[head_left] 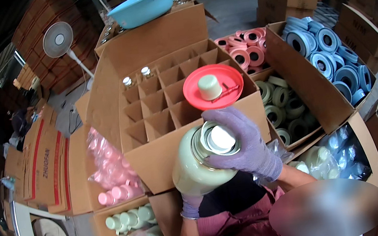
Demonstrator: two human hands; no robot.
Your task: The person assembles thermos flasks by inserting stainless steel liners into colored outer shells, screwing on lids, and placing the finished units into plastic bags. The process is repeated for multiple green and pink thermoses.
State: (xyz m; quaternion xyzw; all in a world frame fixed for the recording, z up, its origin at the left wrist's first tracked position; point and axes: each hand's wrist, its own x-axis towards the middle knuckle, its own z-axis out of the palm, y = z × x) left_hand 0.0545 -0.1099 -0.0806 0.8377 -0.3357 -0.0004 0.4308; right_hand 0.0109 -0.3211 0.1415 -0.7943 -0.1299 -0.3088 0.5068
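Observation:
A pale green thermos flask [200,164] is tilted in front of me, its silvery mouth facing up and to the right. My left hand [192,205], in a purple-grey glove, holds it from beneath; most of those fingers are hidden behind the flask. Gloved as well, my right hand [248,146] curls round a pale green collar ring [207,137] at the flask's mouth, thumb on the near side and fingers over the top. Just beyond, a red round plate [190,91] carries a pale green cup [210,87] and rests on the divided cardboard box [186,133].
Two silver-topped bottle necks [146,72] show in the box's far-left compartments. A blue basin [144,7] sits behind. To the right, boxes hold blue rings [321,63], pink rings [255,55] and green rings [280,98]. Pink cups [120,193] and green cups [128,219] lie at left.

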